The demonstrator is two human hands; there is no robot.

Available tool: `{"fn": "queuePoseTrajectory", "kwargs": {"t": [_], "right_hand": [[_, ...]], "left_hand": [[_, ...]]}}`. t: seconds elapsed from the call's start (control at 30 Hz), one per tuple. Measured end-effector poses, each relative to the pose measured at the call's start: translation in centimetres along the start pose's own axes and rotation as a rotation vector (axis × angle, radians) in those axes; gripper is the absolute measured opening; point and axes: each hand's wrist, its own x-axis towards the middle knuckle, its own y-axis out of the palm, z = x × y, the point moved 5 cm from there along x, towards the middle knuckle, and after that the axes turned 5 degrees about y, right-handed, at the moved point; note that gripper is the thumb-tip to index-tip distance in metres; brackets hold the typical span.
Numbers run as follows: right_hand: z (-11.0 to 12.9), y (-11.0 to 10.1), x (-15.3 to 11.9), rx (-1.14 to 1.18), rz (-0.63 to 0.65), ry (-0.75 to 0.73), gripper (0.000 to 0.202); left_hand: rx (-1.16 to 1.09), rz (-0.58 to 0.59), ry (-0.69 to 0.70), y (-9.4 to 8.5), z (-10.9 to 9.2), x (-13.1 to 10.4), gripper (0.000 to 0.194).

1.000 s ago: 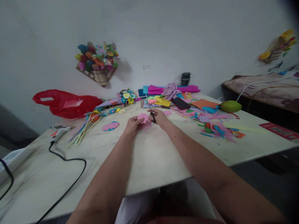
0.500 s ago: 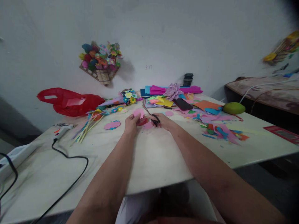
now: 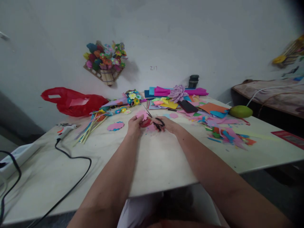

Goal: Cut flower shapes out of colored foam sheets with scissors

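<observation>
Pinched in my left hand [image 3: 134, 124] is a pink paper piece with a scalloped edge [image 3: 141, 114]. My right hand [image 3: 168, 124] is closed around the black handles of a pair of scissors [image 3: 158, 124], whose blades point up and left beside the pink piece. Something red and round [image 3: 145, 122] sits just under the paper between both hands. Small pink scraps lie on the table below my fingers. To the left of my left hand rests a pink scalloped disc with a blue edge [image 3: 115, 126].
A hot glue gun [image 3: 66, 130] with its black cord and a white power strip [image 3: 17, 160] lie at left. Behind are a red plastic bag [image 3: 73, 102], paper flowers [image 3: 133, 97], coloured sheets and a dark phone [image 3: 187, 106]. Paper scraps [image 3: 228, 134] and a green mango-like fruit [image 3: 241, 111] are at right.
The scissors have turned slightly in my right hand, their blades now tilting more to the left near the pink piece. The whole view has shifted a little. Both hands keep their hold.
</observation>
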Motion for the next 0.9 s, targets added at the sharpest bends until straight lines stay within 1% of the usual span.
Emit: {"fn": "queuePoseTrajectory", "kwargs": {"t": [0.13,0.37,0.5,0.63,0.9], "right_hand": [[-0.16,0.04,0.12,-0.022,-0.005,0.007,0.034],[-0.43,0.23,0.37,-0.026,-0.025,0.001,0.031],[-0.23,0.34,0.21,-0.004,-0.043,0.007,0.031],[-0.19,0.32,0.24,0.023,-0.066,0.014,0.033],[-0.48,0.21,0.39,0.032,-0.046,0.006,0.034]], "left_hand": [[-0.012,0.01,0.004,-0.02,0.2,0.09,0.03],[-0.029,-0.012,-0.001,0.25,0.23,-0.13,0.03],[-0.046,-0.038,-0.015,0.4,0.2,-0.3,0.028],[-0.057,-0.021,-0.016,0.51,0.24,-0.3,0.023],[-0.049,-0.021,-0.021,0.52,0.22,-0.3,0.021]]}}
